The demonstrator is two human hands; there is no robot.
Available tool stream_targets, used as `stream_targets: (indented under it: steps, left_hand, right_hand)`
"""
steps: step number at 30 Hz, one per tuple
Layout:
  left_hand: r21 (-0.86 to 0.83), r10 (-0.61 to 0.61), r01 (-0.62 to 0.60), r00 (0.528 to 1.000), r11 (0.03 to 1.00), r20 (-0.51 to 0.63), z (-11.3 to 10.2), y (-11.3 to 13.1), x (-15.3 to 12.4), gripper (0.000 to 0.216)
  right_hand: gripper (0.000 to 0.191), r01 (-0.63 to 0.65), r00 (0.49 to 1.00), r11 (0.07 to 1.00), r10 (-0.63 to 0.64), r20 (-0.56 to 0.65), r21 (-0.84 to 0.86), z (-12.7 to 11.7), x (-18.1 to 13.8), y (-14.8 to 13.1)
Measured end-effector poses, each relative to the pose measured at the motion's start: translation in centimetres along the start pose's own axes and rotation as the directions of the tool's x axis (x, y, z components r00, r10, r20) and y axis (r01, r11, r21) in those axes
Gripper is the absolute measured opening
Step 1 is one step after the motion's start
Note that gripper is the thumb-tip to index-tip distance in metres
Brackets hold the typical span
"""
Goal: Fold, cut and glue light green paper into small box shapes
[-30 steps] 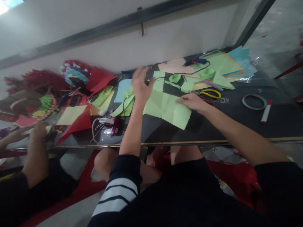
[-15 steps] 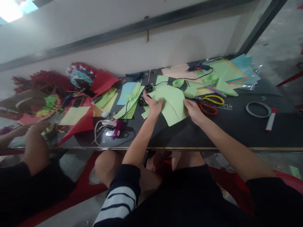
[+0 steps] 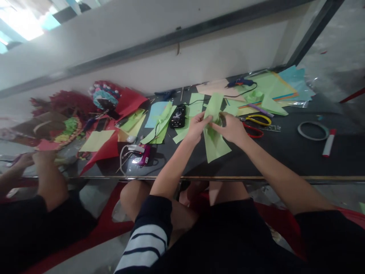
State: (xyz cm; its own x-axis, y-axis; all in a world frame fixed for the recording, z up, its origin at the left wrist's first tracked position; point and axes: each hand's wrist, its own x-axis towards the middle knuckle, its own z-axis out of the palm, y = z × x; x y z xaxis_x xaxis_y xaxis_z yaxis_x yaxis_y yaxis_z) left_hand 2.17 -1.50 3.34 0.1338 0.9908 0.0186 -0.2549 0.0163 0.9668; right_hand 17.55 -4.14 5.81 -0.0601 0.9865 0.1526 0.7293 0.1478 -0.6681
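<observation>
Hands, left hand (image 3: 196, 127) and right hand (image 3: 232, 128), pinching green paper (image 3: 213, 142), phone (image 3: 178, 116) and scissors (image 3: 255, 125) beside.

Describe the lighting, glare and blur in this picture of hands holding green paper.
Head view: the ceiling light top left is blown out white; the glossy table shows glare beside the pink gadget; the crafts at far left are smeared; the green paper is fairly sharp and shadows the table below; the wall rail runs tilted.

A light green paper sheet (image 3: 214, 141) lies over the black tabletop (image 3: 285, 160), near yellow-handled scissors (image 3: 258, 120), red paper (image 3: 104, 150), a black phone (image 3: 178, 116) and a white-and-red marker (image 3: 328, 143).
</observation>
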Motion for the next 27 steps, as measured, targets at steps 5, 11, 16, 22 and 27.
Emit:
stream_targets:
  steps: [5, 11, 16, 22, 27]
  left_hand:
    - [0.077, 0.044, -0.039, 0.997, 0.996, -0.064, -1.5, 0.7, -0.1, 0.028]
    - [0.249, 0.047, -0.005, 0.986, 0.969, -0.162, -5.8, 1.3, 0.2, 0.012]
    - [0.490, -0.026, 0.163, 0.961, 0.856, -0.274, -6.5, -1.6, 0.7, 0.011]
    - [0.720, 0.305, -0.121, 0.943, 0.684, -0.131, -5.2, -3.3, 1.2, 0.077]
    - [0.780, 0.399, -0.431, 0.881, 0.453, 0.255, -3.5, -2.2, 1.2, 0.074]
  right_hand:
    - [0.019, -0.042, 0.995, 0.997, 0.049, -0.092, 0.070, -1.2, 1.2, 0.8]
    - [0.033, -0.087, 0.983, 0.927, 0.140, -0.121, 0.366, -2.6, 2.4, 5.0]
    - [0.015, -0.335, 0.927, 0.712, 0.367, 0.081, 0.617, -2.1, 1.0, 7.5]
    - [0.013, -0.267, 0.939, 0.654, 0.342, 0.039, 0.707, -0.9, 0.0, 8.8]
    - [0.022, -0.211, 0.957, 0.530, 0.284, 0.062, 0.821, 0.3, 0.4, 8.2]
